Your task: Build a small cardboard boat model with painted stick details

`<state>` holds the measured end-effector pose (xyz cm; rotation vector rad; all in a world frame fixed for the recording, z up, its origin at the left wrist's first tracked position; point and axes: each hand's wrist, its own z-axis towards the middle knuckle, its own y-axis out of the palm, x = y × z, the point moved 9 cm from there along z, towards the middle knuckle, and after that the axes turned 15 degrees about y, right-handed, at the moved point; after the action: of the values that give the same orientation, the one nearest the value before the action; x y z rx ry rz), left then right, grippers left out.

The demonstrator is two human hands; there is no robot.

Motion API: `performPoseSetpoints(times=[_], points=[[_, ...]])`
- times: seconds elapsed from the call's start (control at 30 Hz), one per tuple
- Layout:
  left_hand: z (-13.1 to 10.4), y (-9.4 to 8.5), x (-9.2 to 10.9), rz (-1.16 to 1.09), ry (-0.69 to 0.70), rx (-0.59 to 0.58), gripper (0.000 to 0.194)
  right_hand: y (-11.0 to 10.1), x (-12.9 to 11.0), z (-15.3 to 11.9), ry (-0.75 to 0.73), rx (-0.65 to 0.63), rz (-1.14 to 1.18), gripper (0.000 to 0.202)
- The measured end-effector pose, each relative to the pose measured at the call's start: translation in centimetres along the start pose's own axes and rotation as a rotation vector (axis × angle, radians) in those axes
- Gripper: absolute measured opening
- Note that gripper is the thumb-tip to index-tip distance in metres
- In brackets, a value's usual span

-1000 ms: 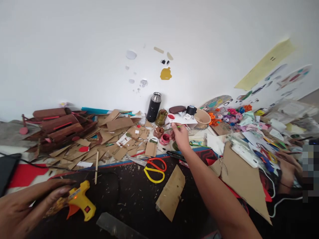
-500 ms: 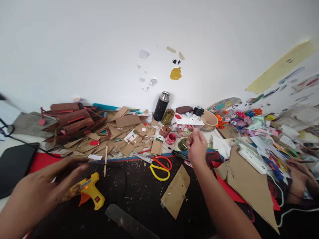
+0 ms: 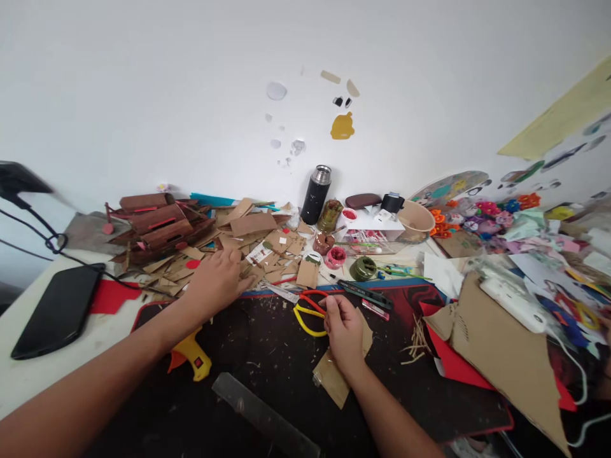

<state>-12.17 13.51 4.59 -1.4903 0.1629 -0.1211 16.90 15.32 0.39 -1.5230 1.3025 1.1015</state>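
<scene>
My left hand [image 3: 216, 280] reaches over the pile of cardboard scraps [image 3: 252, 224], its fingers stretched out and its thumb apart. Whether its fingertips touch a scrap I cannot tell. My right hand [image 3: 344, 332] is closed, thumb and fingers at the handle end of the scissors [image 3: 310, 332], which have one red loop and one yellow loop. The scissors lie on the dark mat, blades pointing left to the scraps. Beneath my right hand is a flat piece of brown cardboard [image 3: 334, 385]. A yellow glue gun [image 3: 195, 357] lies partly hidden behind my left forearm.
A clear ruler [image 3: 262, 413] lies at the front. Behind stand a black flask [image 3: 317, 194] and open paint pots [image 3: 337, 257]. A brown model boat [image 3: 160, 222] and a phone [image 3: 60, 312] are at left. Right of my hand are a utility knife [image 3: 365, 294] and a large cardboard sheet [image 3: 506, 350].
My left hand has moved from above the glue gun forward and right, over the scraps. My right hand has come down and left from the paint pots to the scissors. The view has shifted slightly.
</scene>
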Motion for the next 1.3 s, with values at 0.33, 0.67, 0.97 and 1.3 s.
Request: performPoseSetpoints(times=[0.33,0.67,0.97,1.3], points=[[2.0,1.2,0.5,0.097,-0.023,-0.054,0.052,0.1,0.9,0.3,0.040,-0.037,0.033,0.054],[2.8,1.5,1.0,0.133,-0.016,-0.073,0.052,0.2,0.9,0.3,0.054,-0.081,0.040,0.052],[2.8,1.2,0.8,0.079,0.000,-0.028,0.046,0.0,0.7,0.3,0.016,-0.062,-0.006,0.047],[4.6,-0.3,-1.2,0.066,0.023,0.004,0.041,0.3,0.7,0.3,0.018,-0.087,-0.025,0.043]])
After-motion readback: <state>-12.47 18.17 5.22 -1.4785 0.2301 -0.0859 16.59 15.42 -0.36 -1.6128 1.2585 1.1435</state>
